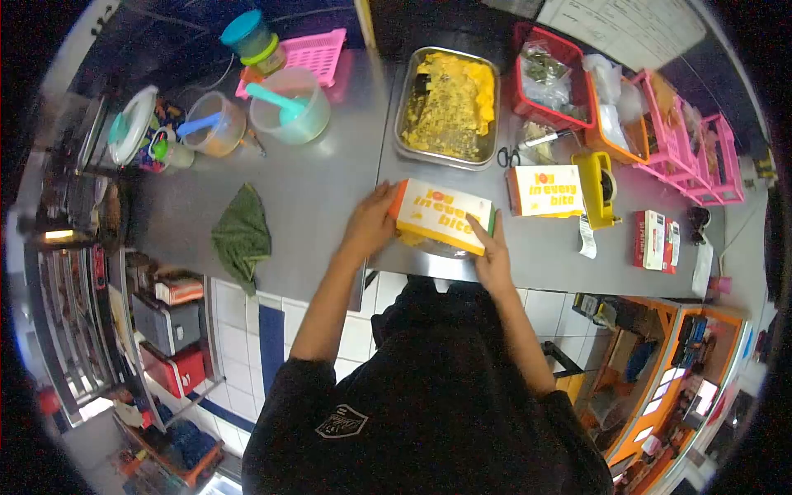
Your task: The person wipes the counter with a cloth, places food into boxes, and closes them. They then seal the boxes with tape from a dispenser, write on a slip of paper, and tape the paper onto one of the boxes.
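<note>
A white and yellow food box (436, 208) printed "joy in every bite" is held between my two hands over the front of the steel counter. My left hand (373, 221) grips its orange left end, fingers wrapped around the side. My right hand (492, 252) holds the right end, with a finger lying over the lid. The box looks closed. Just behind it sits a steel tray (399, 132) with yellow, crumbly food in it. To the right, a second box (546, 190) of the same print rests on the counter.
Scissors (509, 157) and a yellow tape dispenser (603, 194) lie near the second box. Farther right are a red and white small box (654, 241), a red basket (528, 103) and pink racks (672, 148). A green cloth (242, 233) and plastic tubs (309, 132) stand left.
</note>
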`<control>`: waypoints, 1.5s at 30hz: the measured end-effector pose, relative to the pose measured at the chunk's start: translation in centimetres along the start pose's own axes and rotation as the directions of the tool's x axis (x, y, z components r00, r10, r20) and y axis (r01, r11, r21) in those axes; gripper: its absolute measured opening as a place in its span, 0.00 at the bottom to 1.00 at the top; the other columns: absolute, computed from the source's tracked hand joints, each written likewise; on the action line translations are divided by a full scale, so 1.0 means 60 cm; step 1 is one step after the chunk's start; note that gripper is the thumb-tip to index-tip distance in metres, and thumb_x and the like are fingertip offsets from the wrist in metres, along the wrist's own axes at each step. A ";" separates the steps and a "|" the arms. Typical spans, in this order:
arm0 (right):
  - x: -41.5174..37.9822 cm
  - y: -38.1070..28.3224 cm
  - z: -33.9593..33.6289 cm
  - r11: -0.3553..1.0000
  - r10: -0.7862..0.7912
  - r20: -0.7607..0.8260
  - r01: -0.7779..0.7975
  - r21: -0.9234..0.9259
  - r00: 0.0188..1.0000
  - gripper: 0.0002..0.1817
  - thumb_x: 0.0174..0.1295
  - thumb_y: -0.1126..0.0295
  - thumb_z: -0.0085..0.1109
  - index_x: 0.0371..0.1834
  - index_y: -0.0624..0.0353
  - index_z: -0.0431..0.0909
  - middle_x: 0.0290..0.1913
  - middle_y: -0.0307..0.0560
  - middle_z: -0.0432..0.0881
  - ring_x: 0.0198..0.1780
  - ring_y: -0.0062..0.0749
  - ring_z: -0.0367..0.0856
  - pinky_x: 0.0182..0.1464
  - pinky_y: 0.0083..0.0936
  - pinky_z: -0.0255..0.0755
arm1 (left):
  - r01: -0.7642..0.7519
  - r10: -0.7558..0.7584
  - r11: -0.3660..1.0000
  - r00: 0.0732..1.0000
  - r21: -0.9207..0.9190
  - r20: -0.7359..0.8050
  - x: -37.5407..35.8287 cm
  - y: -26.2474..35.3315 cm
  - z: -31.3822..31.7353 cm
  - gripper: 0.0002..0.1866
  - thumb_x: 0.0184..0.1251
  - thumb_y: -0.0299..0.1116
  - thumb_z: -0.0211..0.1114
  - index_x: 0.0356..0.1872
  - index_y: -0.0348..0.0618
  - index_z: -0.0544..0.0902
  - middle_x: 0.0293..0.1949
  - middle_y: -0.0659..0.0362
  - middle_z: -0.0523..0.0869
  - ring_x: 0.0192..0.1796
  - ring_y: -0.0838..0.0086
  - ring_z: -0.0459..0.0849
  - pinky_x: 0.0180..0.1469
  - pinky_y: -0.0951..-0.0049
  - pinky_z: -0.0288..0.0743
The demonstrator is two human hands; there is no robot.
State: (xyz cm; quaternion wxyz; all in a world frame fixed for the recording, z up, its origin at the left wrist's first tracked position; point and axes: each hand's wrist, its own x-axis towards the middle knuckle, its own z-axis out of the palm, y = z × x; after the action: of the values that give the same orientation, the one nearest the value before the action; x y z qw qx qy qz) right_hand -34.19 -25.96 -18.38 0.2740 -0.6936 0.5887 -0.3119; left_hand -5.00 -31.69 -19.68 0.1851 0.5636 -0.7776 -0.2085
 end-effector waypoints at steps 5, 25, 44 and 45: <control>0.003 -0.014 0.009 0.808 0.170 0.087 -0.189 0.558 0.982 0.39 0.55 0.89 0.56 0.73 0.49 0.74 0.80 0.64 0.56 0.80 0.49 0.58 0.78 0.31 0.56 | 0.288 -0.334 0.815 0.943 -0.502 -0.002 -0.040 0.081 0.054 0.23 0.76 0.30 0.50 0.69 0.37 0.75 0.63 0.34 0.79 0.64 0.43 0.81 0.68 0.56 0.72; -0.012 0.045 -0.067 0.262 0.284 0.386 -0.458 0.849 0.878 0.25 0.68 0.71 0.56 0.68 0.66 0.75 0.63 0.52 0.81 0.63 0.30 0.76 0.69 0.27 0.66 | 0.440 -0.566 0.082 0.759 -0.894 0.321 -0.032 0.046 0.026 0.21 0.79 0.42 0.54 0.62 0.39 0.80 0.42 0.53 0.89 0.40 0.68 0.87 0.48 0.71 0.82; -0.109 0.202 -0.260 0.677 0.718 0.101 -0.725 0.127 0.689 0.24 0.79 0.57 0.47 0.59 0.69 0.79 0.49 0.62 0.87 0.53 0.54 0.85 0.57 0.42 0.75 | 0.406 -0.190 0.701 0.899 -0.586 0.395 0.076 0.336 0.224 0.23 0.78 0.40 0.54 0.64 0.33 0.76 0.51 0.37 0.84 0.53 0.45 0.84 0.58 0.51 0.74; -0.100 0.193 -0.265 0.686 0.706 0.117 -0.715 0.131 0.699 0.24 0.79 0.57 0.47 0.59 0.69 0.79 0.49 0.62 0.87 0.53 0.54 0.85 0.57 0.42 0.75 | 0.410 -0.208 0.705 0.900 -0.579 0.384 0.084 0.344 0.206 0.23 0.78 0.40 0.54 0.64 0.33 0.76 0.51 0.37 0.84 0.53 0.45 0.84 0.58 0.51 0.74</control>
State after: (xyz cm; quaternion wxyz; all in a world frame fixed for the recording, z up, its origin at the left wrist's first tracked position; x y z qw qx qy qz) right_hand -54.35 -22.08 -17.30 0.4469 -0.3947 0.7750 -0.2096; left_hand -29.43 -29.33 -18.88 0.2137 0.5512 -0.5684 -0.5721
